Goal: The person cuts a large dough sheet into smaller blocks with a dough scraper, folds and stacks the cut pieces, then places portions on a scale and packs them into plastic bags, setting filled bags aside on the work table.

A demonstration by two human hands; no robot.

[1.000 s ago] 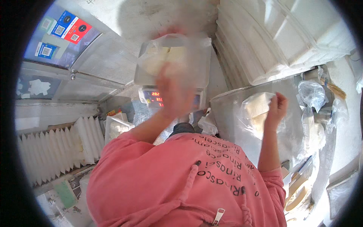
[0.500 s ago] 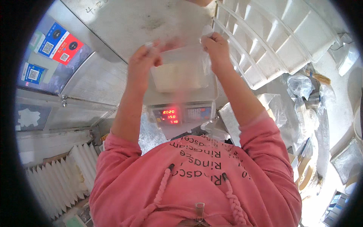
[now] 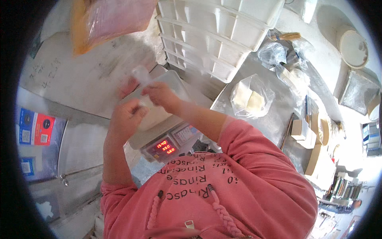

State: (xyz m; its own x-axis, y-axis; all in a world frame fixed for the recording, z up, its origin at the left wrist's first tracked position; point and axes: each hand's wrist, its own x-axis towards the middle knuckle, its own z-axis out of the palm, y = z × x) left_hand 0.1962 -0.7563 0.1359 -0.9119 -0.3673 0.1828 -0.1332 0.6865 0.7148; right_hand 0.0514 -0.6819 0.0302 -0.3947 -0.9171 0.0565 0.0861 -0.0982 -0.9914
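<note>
Over a digital scale with red lit digits, my two hands are close together. My left hand has its fingers closed in a pinch on thin clear plastic. My right hand is pinched just above and to the right of it, on the same plastic bag, whose top is blurred. Below my hands a pale block shows on the scale pan, partly covered by my wrists; I cannot make out its exact kind. A reddish blur lies beyond my left hand, too smeared to name.
Stacked white plastic crates stand at the far side. On the metal table to the right lies a clear bag with pale blocks. A pink-and-orange plastic package hangs into view at the top left. Payment code signs are at the left.
My view has turned and shifted right. My hands, spread apart at the bag's corners before, have come together. The scale's digits read lower. The pink-and-orange package has entered view.
</note>
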